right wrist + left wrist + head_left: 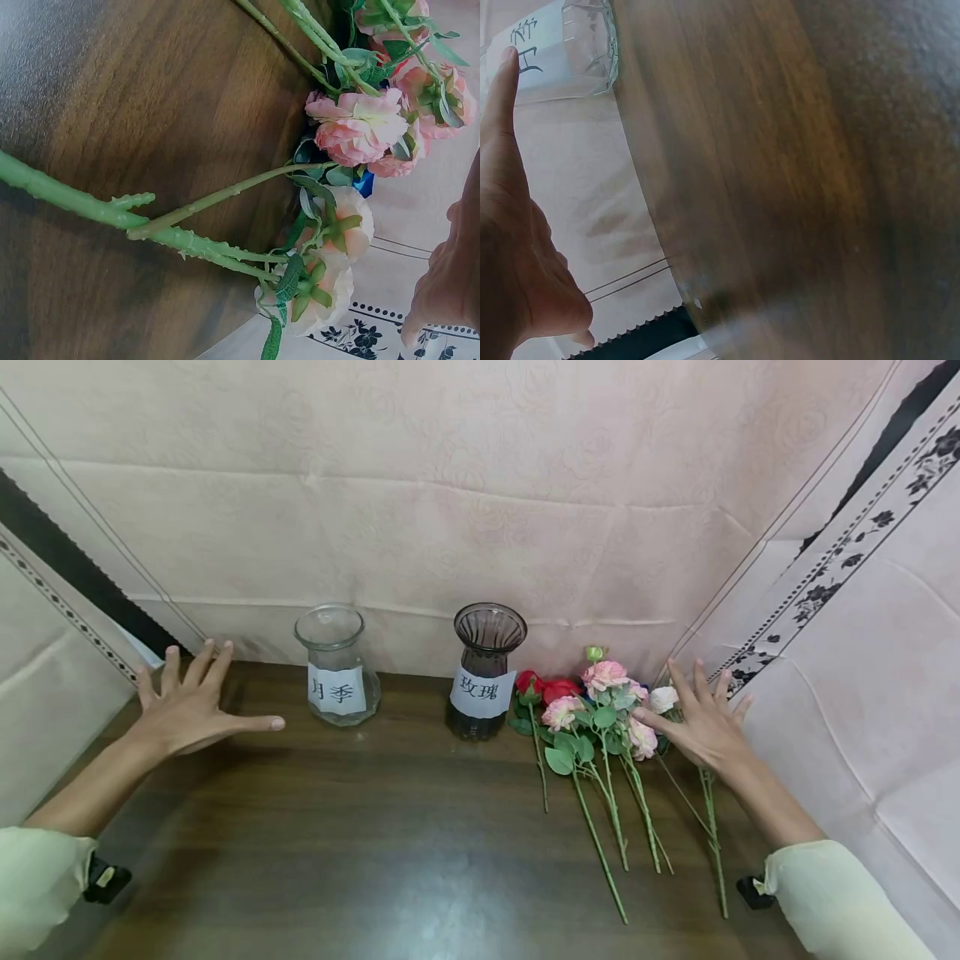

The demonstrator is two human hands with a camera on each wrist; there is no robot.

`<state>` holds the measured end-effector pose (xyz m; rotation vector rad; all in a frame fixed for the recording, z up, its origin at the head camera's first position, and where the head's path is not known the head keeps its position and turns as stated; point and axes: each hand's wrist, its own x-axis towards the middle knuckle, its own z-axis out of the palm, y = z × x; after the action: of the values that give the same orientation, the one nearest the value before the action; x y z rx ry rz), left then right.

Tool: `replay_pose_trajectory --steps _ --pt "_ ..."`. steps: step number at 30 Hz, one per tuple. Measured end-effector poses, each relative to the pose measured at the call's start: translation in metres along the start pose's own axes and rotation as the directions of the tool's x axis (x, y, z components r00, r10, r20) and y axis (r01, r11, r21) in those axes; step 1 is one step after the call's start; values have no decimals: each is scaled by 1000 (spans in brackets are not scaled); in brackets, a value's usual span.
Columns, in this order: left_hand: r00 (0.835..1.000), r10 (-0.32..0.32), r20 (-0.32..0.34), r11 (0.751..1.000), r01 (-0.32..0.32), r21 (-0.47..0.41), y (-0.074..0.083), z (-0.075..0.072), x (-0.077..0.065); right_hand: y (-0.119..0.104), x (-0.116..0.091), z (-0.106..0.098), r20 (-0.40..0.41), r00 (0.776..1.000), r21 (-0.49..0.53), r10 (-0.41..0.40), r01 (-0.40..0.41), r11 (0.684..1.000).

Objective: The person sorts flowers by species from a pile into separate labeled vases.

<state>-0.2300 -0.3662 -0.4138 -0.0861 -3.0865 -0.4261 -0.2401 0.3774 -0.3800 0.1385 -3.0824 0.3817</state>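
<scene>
My left hand (183, 702) is spread with straight fingers at the left, holding nothing; its thumb points toward a clear glass vase (337, 672) with a white paper label. In the left wrist view the vase (589, 45) shows past the thumb. On the right, my right hand (701, 727) is spread above the artificial flowers, its fingers straight and nothing gripped. Under and beside it lie a white flower (663, 699), pink flowers (604, 677) and red roses (528, 683). A dark glass vase (483, 677) with a labelled front stands left of the flowers. Whether the right hand touches any flower, I cannot tell.
Several green stems (600, 852) point toward the front of the brown wooden table (337, 852). Pale patterned cloth (450, 527) hangs behind the vases, and cloth-covered panels (885, 693) flank both sides.
</scene>
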Motion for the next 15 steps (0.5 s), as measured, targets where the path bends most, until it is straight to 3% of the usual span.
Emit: replay_pose_trajectory --steps 15 --pt "1000 8 -24 1000 -8 -17 2 5 2 3 0 3 -4 1000 52 10 -10 999"
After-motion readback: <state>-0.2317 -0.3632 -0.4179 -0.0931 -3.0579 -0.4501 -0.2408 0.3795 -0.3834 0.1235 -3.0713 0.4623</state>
